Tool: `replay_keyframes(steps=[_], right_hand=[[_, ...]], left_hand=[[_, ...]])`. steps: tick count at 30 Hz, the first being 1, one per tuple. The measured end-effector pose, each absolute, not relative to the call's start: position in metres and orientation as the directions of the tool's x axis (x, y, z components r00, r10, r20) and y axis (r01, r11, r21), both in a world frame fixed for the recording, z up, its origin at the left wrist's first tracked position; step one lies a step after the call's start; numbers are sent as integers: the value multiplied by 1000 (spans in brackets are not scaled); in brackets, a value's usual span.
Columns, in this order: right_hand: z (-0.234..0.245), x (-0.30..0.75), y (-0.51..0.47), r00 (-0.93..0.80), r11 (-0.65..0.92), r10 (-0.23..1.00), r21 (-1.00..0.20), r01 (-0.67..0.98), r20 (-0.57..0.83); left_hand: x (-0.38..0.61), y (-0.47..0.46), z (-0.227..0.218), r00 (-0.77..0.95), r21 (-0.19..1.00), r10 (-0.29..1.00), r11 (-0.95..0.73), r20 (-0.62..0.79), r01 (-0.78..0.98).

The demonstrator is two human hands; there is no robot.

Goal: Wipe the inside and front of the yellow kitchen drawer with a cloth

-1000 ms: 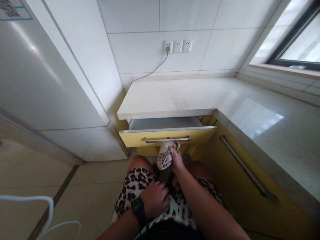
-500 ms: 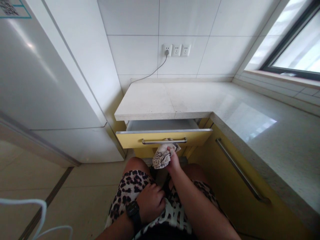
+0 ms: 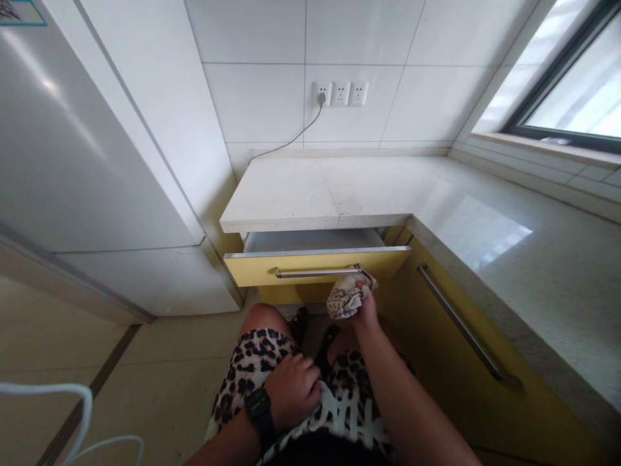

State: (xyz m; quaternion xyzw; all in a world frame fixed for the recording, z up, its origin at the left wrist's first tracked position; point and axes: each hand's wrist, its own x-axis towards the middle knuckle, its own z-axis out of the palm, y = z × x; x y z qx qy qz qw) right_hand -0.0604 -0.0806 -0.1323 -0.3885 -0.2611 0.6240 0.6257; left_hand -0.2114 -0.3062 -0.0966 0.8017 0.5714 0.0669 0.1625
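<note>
A yellow drawer is pulled partly out below the countertop, with a long metal handle across its front. My right hand is closed on a bunched, patterned cloth. The cloth touches the drawer front around the right end of the handle and hides part of it. My left hand, with a black watch on the wrist, lies on my lap over leopard-print clothing. Its fingers are curled together, and I see nothing in them.
A pale stone countertop runs along the wall and turns down the right side. Below it, a yellow cabinet front carries a metal handle. A tall white cabinet-like appliance stands left. A grey cord hangs from a socket.
My right hand has slid the cloth to the right along the drawer front, from mid-handle to its right end. The drawer and my left hand stay in place.
</note>
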Motion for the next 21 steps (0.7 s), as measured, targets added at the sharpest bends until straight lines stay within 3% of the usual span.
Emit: replay_keyframes(steps=[4, 8, 14, 21], right_hand=[[-134, -36, -67, 246, -45, 949, -853, -520, -199], [-136, -51, -71, 286, -27, 941, -879, -476, -183], [-132, -115, -97, 125, -94, 979, -899, -427, -161], [-125, -180, -122, -77, -171, 985, -908, -383, -153]], left_hand=[[-212, -306, -98, 339, 364, 938, -292, -72, 884], [-211, -306, -98, 338, 356, 938, -290, -80, 888], [-209, -304, -97, 339, 317, 935, -292, -104, 902], [-210, -304, -99, 329, 359, 936, -268, -122, 894]])
